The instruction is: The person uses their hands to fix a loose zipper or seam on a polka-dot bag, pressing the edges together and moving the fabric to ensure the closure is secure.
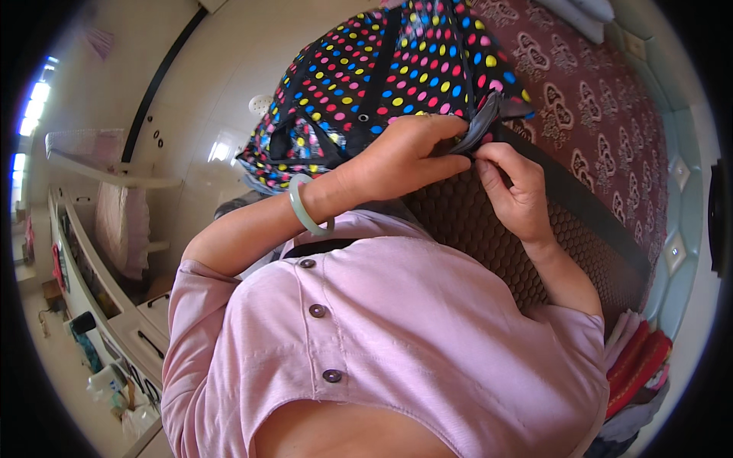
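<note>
A large black bag with multicoloured dots stands in front of me, bulging, with black straps running over it. At its right edge, my left hand is closed on a dark grey strip of fabric, its thumb and fingers around the strip. Whether the strip is part of the bag or a separate piece, I cannot tell. My right hand pinches the lower end of the same strip, fingertips close to those of the left. A pale green bangle circles my left wrist.
Under my right arm lies a brown mat with a honeycomb pattern. Beyond it spreads a maroon patterned bed cover. Folded clothes, one red, are stacked at the right. A white cabinet and shiny tiled floor are on the left.
</note>
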Motion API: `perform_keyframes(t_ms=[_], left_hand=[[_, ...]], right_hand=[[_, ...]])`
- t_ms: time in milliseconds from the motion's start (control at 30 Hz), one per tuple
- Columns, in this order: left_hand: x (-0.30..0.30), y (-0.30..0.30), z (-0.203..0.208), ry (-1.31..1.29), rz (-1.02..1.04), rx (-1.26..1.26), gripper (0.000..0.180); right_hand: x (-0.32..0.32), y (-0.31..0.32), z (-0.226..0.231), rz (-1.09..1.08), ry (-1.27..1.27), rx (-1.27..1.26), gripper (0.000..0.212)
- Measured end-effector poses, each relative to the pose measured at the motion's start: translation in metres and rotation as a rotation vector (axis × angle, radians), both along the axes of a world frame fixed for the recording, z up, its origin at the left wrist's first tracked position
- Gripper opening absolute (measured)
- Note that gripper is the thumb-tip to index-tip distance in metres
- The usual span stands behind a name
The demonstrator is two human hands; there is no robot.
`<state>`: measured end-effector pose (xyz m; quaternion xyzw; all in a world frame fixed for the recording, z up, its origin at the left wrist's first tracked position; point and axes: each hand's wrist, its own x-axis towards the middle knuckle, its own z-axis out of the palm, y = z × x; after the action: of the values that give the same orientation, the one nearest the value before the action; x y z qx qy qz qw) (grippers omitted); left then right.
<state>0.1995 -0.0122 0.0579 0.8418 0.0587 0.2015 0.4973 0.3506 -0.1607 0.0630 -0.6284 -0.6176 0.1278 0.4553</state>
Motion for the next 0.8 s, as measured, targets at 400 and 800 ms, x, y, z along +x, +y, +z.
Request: perform_keyframes(t_ms=[400,800], left_hand=[[0.050,0.038,-0.081,0.308,-0.358,-0.132,0.027],[0.051,0.045,-0.109,0.325,-0.391,-0.023,0.033]], right_hand=[[0.069,0.022,-0.078,0.259,0.141,-0.292,0.009],[0.074,0.032,-0.089,0.331,0.148,-0.424,0.008]])
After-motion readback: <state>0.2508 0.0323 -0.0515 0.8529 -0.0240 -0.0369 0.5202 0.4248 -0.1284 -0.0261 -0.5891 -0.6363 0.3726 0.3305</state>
